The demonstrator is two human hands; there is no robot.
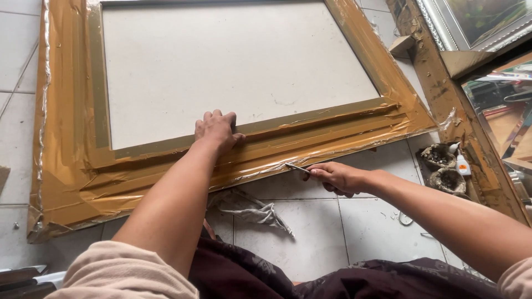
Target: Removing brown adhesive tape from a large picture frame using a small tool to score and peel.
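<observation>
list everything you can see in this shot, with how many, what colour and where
large picture frame wrapped in gold-brown tape: one, gold-brown, flat on the floor, filling the upper left
pale backing board: one, off-white, inside that frame
thin metal blade tool: one, silver, at the frame's lower edge
crumpled grey cloth: one, grey, on the tiles below the frame
small white glue bottle: one, white with orange, right side
round rough lumps: two, grey-brown, beside the bottle
silver ornate frame: one, silver, top right corner
white floor tiles: white, underneath everything
left hand: pressing flat on the frame's lower rail
right hand: fingers holding the blade tool
</observation>
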